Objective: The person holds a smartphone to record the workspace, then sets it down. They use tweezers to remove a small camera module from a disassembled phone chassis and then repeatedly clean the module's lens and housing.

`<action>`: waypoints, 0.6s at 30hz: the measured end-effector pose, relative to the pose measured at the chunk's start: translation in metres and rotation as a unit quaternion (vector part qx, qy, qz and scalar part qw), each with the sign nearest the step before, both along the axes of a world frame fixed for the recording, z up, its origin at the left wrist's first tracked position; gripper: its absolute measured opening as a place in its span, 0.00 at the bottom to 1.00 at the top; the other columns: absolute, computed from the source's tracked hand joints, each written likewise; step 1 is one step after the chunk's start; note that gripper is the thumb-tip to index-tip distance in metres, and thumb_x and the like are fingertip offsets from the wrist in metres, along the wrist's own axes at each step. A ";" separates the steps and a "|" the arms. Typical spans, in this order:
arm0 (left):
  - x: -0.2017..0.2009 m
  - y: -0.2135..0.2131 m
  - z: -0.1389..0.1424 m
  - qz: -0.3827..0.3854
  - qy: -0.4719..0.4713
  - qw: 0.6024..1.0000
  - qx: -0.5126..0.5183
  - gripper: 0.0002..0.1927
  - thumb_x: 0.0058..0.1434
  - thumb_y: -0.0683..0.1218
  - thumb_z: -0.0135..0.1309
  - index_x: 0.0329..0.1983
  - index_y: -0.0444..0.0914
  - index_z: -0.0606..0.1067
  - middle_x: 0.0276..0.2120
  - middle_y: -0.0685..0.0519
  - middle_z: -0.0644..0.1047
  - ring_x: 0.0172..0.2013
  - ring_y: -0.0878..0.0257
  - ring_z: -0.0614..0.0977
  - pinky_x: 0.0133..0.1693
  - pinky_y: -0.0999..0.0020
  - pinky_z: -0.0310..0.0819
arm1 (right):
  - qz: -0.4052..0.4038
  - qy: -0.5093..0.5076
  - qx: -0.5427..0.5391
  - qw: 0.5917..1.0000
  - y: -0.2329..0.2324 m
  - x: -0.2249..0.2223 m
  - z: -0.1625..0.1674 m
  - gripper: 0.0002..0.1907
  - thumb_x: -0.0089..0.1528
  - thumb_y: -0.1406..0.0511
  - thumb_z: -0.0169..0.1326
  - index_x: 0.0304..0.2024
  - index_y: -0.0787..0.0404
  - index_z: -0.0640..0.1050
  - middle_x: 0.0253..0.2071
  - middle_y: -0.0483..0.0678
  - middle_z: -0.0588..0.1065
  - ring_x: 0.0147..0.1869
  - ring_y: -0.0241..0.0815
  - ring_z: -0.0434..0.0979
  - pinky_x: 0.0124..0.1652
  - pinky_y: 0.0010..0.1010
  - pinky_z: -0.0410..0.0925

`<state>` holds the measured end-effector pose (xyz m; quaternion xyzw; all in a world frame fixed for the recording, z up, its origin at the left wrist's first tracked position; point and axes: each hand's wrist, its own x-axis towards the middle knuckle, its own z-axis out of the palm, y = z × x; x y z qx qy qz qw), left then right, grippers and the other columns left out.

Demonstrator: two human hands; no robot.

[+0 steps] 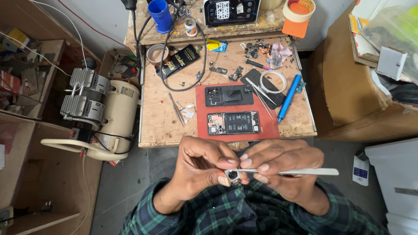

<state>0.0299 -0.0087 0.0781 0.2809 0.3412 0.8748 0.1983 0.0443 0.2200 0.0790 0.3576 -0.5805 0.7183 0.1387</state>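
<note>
My left hand (198, 167) pinches a small camera module (233, 175) with a round dark lens, held over my lap in front of the bench. My right hand (283, 167) grips metal tweezers (305, 172) whose tips meet the module. On the bench above, a red mat (202, 126) carries an opened phone body (233, 123) showing its circuit board, and a black back cover (228, 95) lies beyond it.
The wooden bench (161, 122) also holds a second pair of tweezers (176, 109), a blue-handled tool (288, 98), a black cable, small phone parts, a blue cup (160, 15) and a tape roll (298, 9). An air compressor (102, 113) stands left; cardboard boxes right.
</note>
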 end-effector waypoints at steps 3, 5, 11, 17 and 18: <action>0.000 0.000 -0.001 0.001 -0.002 1.000 0.002 0.07 0.65 0.36 0.65 0.44 0.31 0.79 0.43 0.39 0.81 0.43 0.49 0.87 0.45 0.56 0.85 | -0.006 0.010 0.007 1.000 -0.001 0.001 0.001 0.07 0.67 0.68 0.62 0.48 0.59 0.81 0.45 0.56 0.83 0.48 0.51 0.88 0.44 0.36 0.83; -0.001 0.000 -0.001 0.003 -0.001 1.000 -0.007 0.07 0.65 0.36 0.66 0.43 0.31 0.79 0.42 0.39 0.81 0.42 0.48 0.87 0.43 0.58 0.85 | -0.019 0.027 0.019 0.999 -0.001 0.002 0.001 0.07 0.66 0.69 0.62 0.47 0.59 0.80 0.45 0.55 0.83 0.47 0.51 0.88 0.44 0.37 0.83; 0.000 0.000 0.001 -0.009 -0.015 1.000 -0.007 0.07 0.65 0.35 0.66 0.43 0.30 0.79 0.42 0.38 0.82 0.41 0.48 0.87 0.43 0.58 0.85 | -0.045 0.091 0.052 0.993 -0.001 0.002 0.003 0.06 0.65 0.70 0.63 0.44 0.59 0.80 0.44 0.53 0.83 0.48 0.51 0.88 0.46 0.37 0.84; 0.000 0.004 0.002 -0.008 -0.008 1.000 0.002 0.08 0.65 0.35 0.65 0.45 0.30 0.79 0.43 0.38 0.82 0.42 0.49 0.87 0.43 0.59 0.85 | -0.045 0.054 0.046 0.997 0.001 -0.001 0.003 0.06 0.65 0.68 0.62 0.43 0.61 0.80 0.42 0.54 0.83 0.45 0.50 0.88 0.44 0.36 0.82; 0.000 0.003 0.003 -0.010 -0.005 1.000 0.000 0.08 0.65 0.35 0.64 0.46 0.30 0.79 0.44 0.38 0.82 0.42 0.49 0.87 0.43 0.59 0.85 | -0.036 0.041 0.031 0.998 0.002 -0.002 0.003 0.06 0.65 0.68 0.62 0.43 0.61 0.80 0.41 0.54 0.83 0.45 0.50 0.88 0.43 0.37 0.82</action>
